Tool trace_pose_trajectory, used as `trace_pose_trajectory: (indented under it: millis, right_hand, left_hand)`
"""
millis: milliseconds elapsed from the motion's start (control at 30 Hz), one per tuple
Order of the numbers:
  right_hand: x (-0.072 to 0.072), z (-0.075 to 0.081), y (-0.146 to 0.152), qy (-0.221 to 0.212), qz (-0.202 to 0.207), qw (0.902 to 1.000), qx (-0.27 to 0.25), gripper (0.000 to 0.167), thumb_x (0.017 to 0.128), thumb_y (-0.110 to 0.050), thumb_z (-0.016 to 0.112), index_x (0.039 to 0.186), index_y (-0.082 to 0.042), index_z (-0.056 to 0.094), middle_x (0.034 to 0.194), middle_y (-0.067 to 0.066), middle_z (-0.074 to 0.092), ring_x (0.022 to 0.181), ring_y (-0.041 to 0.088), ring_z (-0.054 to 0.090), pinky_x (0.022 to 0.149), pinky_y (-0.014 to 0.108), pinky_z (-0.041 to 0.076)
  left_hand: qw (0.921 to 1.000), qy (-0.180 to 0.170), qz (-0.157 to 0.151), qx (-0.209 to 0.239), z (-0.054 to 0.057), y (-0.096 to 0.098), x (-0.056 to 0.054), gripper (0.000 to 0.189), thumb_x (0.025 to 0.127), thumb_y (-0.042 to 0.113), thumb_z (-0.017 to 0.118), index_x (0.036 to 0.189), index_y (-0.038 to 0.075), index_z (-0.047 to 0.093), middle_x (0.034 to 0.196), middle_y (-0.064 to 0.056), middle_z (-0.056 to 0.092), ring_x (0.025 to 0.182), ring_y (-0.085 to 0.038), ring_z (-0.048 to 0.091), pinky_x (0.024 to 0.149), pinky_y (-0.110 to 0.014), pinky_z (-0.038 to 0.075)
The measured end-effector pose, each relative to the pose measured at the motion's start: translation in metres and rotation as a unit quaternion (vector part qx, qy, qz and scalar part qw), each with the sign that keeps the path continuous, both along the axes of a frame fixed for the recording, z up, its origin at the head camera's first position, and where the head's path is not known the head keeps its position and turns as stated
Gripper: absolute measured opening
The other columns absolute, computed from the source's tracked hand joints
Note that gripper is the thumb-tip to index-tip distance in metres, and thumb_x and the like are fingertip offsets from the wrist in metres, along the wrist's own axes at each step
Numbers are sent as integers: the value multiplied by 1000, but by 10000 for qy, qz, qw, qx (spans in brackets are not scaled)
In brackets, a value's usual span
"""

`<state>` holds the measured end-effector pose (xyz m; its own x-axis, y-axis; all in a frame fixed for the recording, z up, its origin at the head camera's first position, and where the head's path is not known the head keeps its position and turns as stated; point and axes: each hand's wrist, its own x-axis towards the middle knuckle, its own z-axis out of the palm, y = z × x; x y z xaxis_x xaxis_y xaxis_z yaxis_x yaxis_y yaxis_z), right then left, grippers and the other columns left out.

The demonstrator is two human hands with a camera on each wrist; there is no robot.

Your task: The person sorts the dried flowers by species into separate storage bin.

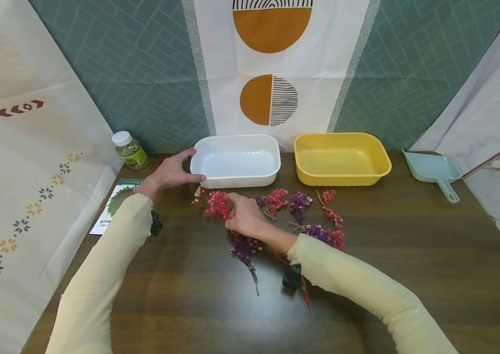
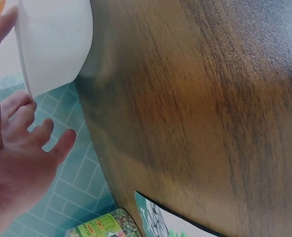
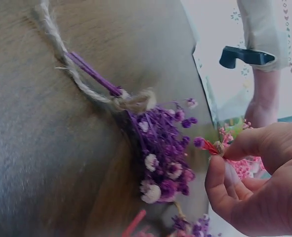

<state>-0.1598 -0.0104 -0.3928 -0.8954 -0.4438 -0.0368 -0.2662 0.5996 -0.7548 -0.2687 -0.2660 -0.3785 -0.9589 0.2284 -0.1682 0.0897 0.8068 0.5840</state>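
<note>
With thumb and fingers spread across its left end, my left hand (image 1: 172,172) holds the rim of a white plastic basin (image 1: 238,182). In the left wrist view the other fingers lie outside the basin wall (image 2: 57,44). My right hand (image 1: 246,216) pinches a small bunch of pink dried flowers (image 1: 218,204) by its tied stems, just in front of the basin. Below that hand a purple dried flower bunch (image 1: 243,250) lies on the table, its stems tied with twine in the right wrist view. More pink and purple bunches (image 1: 299,202) lie beside and partly under the right forearm.
A yellow basin (image 1: 343,180) stands right of the white one. Farther right lies a light blue dustpan (image 1: 433,168). At the back left stand a white-lidded jar (image 1: 132,152) and, nearer, a printed card (image 1: 108,209) partly behind the left arm. Cloth-covered walls border the wooden table (image 1: 179,295).
</note>
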Motion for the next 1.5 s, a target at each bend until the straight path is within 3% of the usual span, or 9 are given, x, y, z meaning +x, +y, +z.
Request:
trace_pose_trajectory:
  millis: [267,500,967,1500]
  right_hand:
    - [0,15,14,-79,232,9992,-321,62,81,2,72,140,-3,53,76,3,67,60,13,62,58,27,49]
    - [-5,30,25,103,436,9979,-477,61,82,3,72,140,-1,53,75,2,66,59,13,61,56,26,50]
    - [-35,52,45,217,759,9960,-424,59,87,-1,71,142,-3,50,84,7,68,62,16,64,58,28,53]
    - [-72,70,52,539,816,9947,304,57,89,-1,66,144,-5,51,85,8,68,64,18,63,62,29,49]
  left_hand:
    - [9999,98,-45,-15,1,-4,0,100,81,47,79,158,9,26,158,-23,29,141,-43,30,109,-65,28]
    - [10000,81,-10,-53,0,-3,-1,97,82,45,79,158,11,28,158,-21,29,141,-40,30,110,-63,29]
    - [9999,-81,76,35,1,1,0,100,80,45,80,158,13,26,159,-20,27,142,-40,27,111,-64,26]
    - [9998,-134,132,-7,1,3,1,103,79,49,79,159,15,24,160,-19,25,144,-38,26,112,-63,26]
